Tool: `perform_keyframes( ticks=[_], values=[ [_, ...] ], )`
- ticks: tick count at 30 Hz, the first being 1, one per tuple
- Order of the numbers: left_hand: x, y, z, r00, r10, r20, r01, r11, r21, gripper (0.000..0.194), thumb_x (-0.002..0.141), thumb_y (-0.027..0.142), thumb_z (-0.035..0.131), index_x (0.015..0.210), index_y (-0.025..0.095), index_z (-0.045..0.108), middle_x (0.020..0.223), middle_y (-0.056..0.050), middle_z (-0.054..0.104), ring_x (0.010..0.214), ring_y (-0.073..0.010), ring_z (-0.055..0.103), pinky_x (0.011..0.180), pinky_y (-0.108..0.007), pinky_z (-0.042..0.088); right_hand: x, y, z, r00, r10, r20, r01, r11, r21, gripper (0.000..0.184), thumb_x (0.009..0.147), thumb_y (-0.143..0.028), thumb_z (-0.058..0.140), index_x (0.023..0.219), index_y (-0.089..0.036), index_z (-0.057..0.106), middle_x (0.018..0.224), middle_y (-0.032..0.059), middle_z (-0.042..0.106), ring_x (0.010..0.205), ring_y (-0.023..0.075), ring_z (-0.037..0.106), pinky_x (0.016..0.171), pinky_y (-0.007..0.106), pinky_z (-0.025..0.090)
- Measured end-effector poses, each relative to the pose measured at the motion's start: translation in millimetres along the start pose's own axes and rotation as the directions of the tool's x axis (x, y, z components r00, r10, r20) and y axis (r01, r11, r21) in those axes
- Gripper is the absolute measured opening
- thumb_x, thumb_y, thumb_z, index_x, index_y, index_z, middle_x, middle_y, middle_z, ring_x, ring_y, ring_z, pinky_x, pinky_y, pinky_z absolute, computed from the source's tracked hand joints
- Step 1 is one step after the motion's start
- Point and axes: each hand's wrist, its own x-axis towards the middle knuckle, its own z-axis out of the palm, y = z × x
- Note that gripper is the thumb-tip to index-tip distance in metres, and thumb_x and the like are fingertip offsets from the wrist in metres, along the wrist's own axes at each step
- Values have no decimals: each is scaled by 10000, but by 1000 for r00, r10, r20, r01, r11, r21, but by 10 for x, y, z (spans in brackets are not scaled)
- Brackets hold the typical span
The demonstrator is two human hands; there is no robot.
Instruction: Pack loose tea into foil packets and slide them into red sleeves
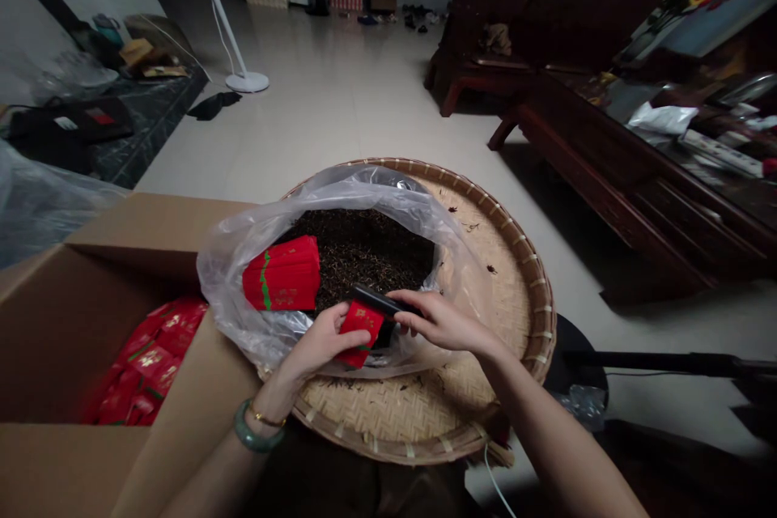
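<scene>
— Holding a small red packet (360, 329) in the left hand (320, 346), fingers curled around it, just above the near edge of the clear plastic bag (243, 259).

— And gripping a black scoop (377, 300) in the right hand (441, 321), fingers closed on it, tip touching the packet's mouth.

— Lying behind both, inside the bag: a heap of dark loose tea (364, 247), with a stack of red packets (282, 273) resting on its left side.

— Sitting under the bag: a round woven bamboo tray (522, 275), a few tea bits scattered on it.

— Standing just left: an open cardboard box (66, 324) with more red packets (146, 372) piled inside.

— Worn on the left wrist: a green bangle (255, 435).
</scene>
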Motion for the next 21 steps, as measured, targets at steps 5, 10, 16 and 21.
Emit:
perform_keyframes(
  ticks=[5,10,16,21],
  values=[
    [62,91,12,990,63,-123,-82,984,-156,484,667,402,750,1056,133,645,862,-58,733,686,-145,663,646,-220,497,6,0,-4,999,-9,38,9,1000,-12,330,920,-292,451,1191,-133,553,928,77,682,791,172,627,699,279,480],
    [82,61,57,976,93,-195,-128,977,-173,410,654,392,759,953,123,681,743,-35,717,589,-124,624,583,-212,477,50,-19,45,1000,5,9,-5,999,-37,324,884,-292,522,1173,-156,576,1058,82,675,900,192,630,772,294,473],
    [65,32,66,966,118,-228,-152,979,-134,405,646,403,760,925,119,686,707,-20,705,558,-108,599,556,-201,469,111,-47,144,999,-20,-48,14,992,-126,255,909,-302,485,1052,-151,633,988,90,690,857,202,632,732,279,449],
    [64,43,52,967,116,-228,-140,986,-92,405,663,414,744,939,123,683,743,-21,710,592,-121,616,580,-211,481,117,-36,178,998,-29,-54,23,993,-113,231,915,-293,473,999,-159,642,925,77,692,793,189,621,691,266,433]
  ],
)
